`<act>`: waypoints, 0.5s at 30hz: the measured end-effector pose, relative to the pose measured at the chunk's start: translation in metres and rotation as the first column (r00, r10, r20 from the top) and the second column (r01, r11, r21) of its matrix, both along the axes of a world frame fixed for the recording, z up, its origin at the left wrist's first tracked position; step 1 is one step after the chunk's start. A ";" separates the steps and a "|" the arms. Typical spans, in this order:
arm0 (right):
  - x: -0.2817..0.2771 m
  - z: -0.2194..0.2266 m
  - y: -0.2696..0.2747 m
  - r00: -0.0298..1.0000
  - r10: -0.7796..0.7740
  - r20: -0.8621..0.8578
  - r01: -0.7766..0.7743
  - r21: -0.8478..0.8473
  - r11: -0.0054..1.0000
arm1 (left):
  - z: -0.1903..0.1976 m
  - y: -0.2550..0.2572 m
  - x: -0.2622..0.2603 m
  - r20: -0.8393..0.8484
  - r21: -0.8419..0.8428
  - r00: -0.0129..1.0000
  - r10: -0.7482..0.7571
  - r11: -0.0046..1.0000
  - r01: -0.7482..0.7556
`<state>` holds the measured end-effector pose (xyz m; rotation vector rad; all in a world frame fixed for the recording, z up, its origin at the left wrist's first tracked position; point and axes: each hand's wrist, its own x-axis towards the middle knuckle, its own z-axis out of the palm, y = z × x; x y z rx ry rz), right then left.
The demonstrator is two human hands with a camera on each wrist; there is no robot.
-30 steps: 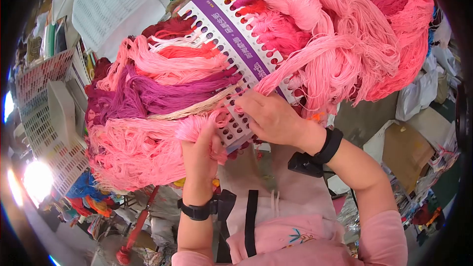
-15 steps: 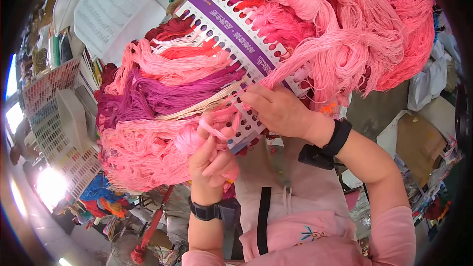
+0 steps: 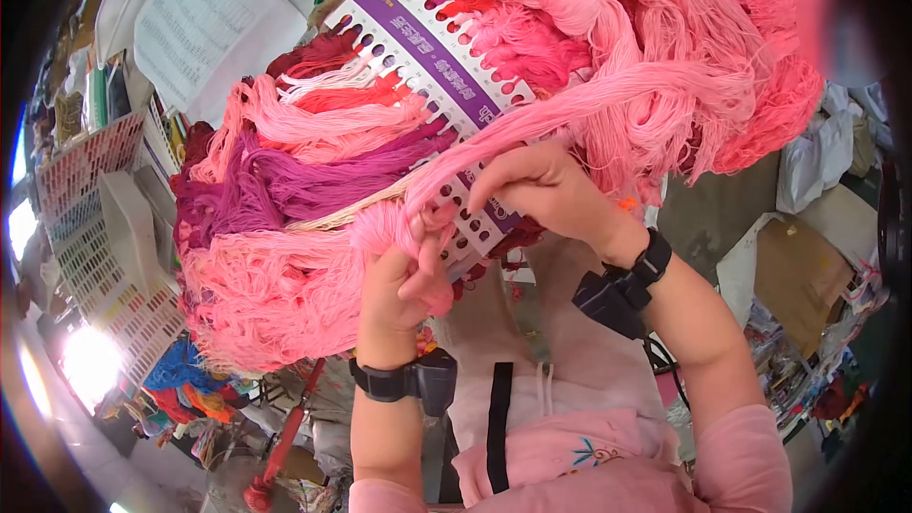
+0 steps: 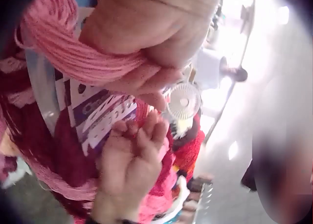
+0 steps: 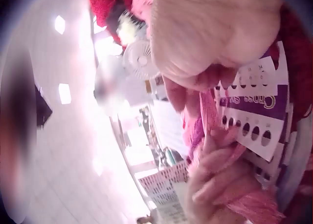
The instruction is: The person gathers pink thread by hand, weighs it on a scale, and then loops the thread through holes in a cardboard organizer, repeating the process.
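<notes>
Pink thread [image 3: 570,104] runs from the upper right across a white-and-purple holed card [image 3: 446,62] into my left hand [image 3: 404,290]. My left hand [image 4: 146,31] has its fingers curled round the pink strands [image 4: 80,63], and a wound pink bundle [image 3: 380,228] bulges beside its thumb. Over the card's lower part is my right hand [image 3: 556,195], its fingers loosely bent below the pink length. In the left wrist view, my right hand [image 4: 129,165] shows a palm with nothing in it. The right wrist view has my left hand [image 5: 220,180] gripping pink strands.
Purple [image 3: 294,176], red and pale pink skeins spread left of the card; a large pink pile [image 3: 693,47] lies at upper right. A printed sheet [image 3: 209,19] and a perforated plastic basket [image 3: 85,247] are at the left. A white fan [image 4: 184,102] stands beyond.
My right hand has let go of the pink length and shifted slightly below it. The length now reaches further left, to my left hand, whose raised fingers have curled down round it.
</notes>
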<state>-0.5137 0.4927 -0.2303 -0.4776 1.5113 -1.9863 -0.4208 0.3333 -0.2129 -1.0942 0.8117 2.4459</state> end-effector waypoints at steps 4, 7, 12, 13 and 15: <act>0.008 -0.009 -0.012 0.892 0.074 -0.446 -0.009 0.145 0.989 | 0.013 0.005 -0.001 -0.094 0.110 0.971 -0.220 0.967 0.230; 0.010 -0.012 -0.010 0.941 0.151 -0.303 -0.094 0.197 0.976 | 0.018 0.013 -0.009 0.142 -0.242 0.981 -0.135 0.956 0.167; 0.004 -0.010 -0.001 0.974 0.139 -0.179 -0.114 0.141 0.983 | 0.022 -0.029 0.017 0.067 0.292 0.945 0.321 0.899 -0.326; 0.001 -0.005 -0.001 0.968 0.220 -0.123 -0.192 0.203 0.960 | 0.026 -0.041 0.027 0.041 0.424 0.902 0.429 0.810 -0.405; 0.000 -0.005 0.000 0.956 0.289 -0.052 -0.267 0.260 0.928 | 0.040 -0.078 0.049 -0.034 0.387 0.855 0.517 0.796 -0.466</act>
